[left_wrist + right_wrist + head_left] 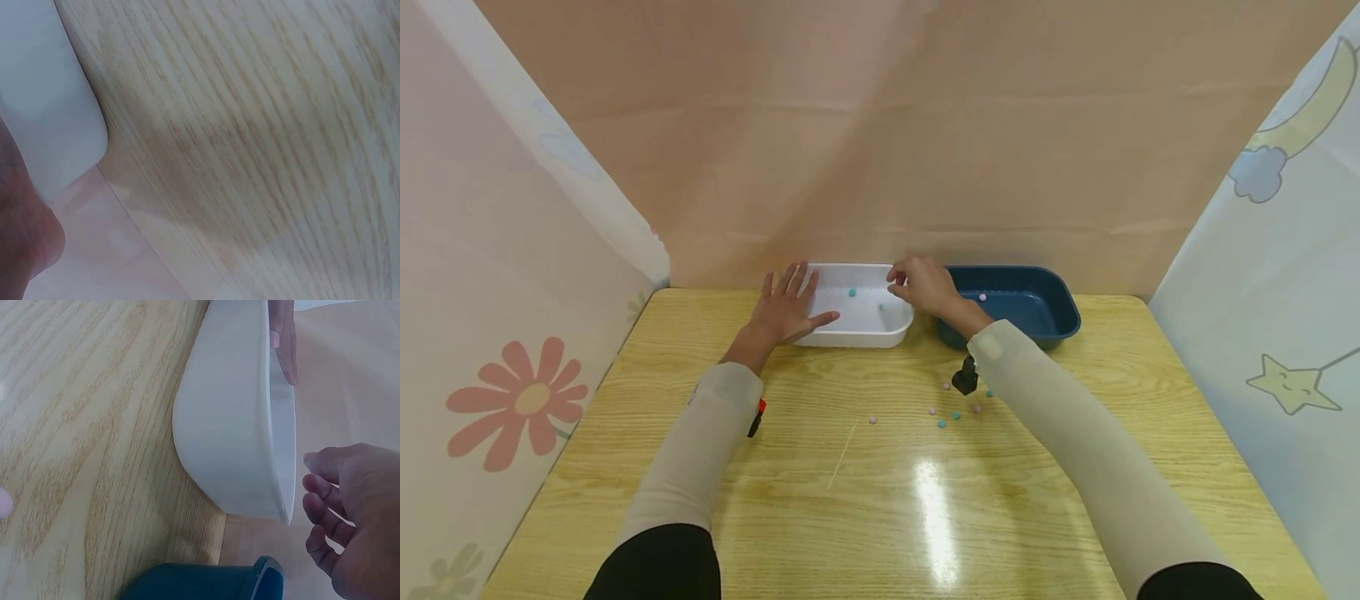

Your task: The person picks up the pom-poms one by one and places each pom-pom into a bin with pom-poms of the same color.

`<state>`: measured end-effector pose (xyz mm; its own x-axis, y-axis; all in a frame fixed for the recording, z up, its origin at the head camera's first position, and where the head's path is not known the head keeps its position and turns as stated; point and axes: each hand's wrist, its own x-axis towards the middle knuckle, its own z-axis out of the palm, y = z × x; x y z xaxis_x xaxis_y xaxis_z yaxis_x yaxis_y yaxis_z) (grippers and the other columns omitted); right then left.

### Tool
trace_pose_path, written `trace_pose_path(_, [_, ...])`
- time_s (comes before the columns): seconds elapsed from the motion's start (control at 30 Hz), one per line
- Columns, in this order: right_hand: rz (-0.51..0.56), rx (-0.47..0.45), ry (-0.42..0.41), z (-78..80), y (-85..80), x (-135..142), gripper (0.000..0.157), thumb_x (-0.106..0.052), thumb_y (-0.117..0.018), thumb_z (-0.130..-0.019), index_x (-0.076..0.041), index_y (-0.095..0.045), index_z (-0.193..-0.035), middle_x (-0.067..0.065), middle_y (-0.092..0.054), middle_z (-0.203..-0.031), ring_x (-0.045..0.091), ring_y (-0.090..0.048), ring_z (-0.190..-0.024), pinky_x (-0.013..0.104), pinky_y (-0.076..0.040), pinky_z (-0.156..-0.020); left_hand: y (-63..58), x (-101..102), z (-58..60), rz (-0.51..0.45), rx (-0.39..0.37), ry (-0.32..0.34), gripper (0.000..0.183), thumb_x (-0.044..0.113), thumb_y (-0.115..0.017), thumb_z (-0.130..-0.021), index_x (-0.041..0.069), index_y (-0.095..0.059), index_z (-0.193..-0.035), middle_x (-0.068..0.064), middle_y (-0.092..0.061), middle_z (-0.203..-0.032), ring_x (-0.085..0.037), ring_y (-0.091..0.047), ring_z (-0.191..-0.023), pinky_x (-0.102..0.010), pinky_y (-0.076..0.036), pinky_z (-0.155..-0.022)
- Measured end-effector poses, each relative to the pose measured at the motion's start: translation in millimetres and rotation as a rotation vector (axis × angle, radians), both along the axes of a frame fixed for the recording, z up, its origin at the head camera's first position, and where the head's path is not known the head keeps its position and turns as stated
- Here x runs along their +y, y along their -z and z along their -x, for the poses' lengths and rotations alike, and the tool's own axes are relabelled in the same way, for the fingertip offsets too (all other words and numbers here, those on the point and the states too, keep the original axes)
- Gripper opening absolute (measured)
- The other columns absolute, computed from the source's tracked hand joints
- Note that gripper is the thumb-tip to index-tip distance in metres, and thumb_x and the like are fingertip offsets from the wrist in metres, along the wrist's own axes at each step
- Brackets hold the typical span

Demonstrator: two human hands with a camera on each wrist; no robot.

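Observation:
My left hand (786,312) lies with spread fingers over the left end of a white plastic tub (850,340). Inside that tub are a small teal ball (852,292) and a blurred greenish speck (881,307), which may be a ball in motion. Over the tub's right end is my right hand (925,285), its fingers loosely bent. In the right wrist view the thumb (322,462) stands apart from the fingers, and no object shows between them. A dark blue tub (1060,321) sits beneath the right wrist, with a pale pink ball (982,297) in it.
Several small pink and teal balls lie loose on the wooden table (805,500), among them a pink one (872,420) and a teal one (942,424). Brown paper (865,167) covers the back, and printed panels stand at both sides.

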<state>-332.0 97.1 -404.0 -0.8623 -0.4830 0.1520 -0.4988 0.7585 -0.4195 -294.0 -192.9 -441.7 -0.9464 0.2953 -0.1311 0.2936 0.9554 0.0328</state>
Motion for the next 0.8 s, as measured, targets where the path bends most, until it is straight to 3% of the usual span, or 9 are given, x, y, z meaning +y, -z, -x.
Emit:
trace_pose_path(0.4, [-0.012, 0.026, 0.003, -4.0, -5.0, 8, 0.023, -0.020, -0.078, -0.097, -0.006, -0.081, -0.115, 0.009, -0.079, -0.104, 0.025, -0.071, -0.093, 0.043, -0.057, -0.081, -0.3, 0, 0.1, 0.003, 0.007, 0.008, 0.102, 0.078, -0.027, -0.102, 0.009, 0.002, -0.171, -0.015, 0.015, -0.177, -0.034, 0.013, -0.164, -0.063, 0.008, -0.128])
trace_pose_path(0.8, [0.010, 0.044, -0.047, -16.6, -14.0, 13, 0.023, -0.019, -0.079, -0.097, -0.003, -0.080, -0.114, 0.011, -0.079, -0.102, 0.025, -0.072, -0.091, 0.043, -0.058, -0.080, -0.1, -3, 3.2, 0.021, 0.013, 0.003, 0.102, 0.078, -0.028, -0.102, 0.010, 0.004, -0.171, -0.015, 0.015, -0.177, -0.034, 0.012, -0.164, -0.063, 0.008, -0.128])
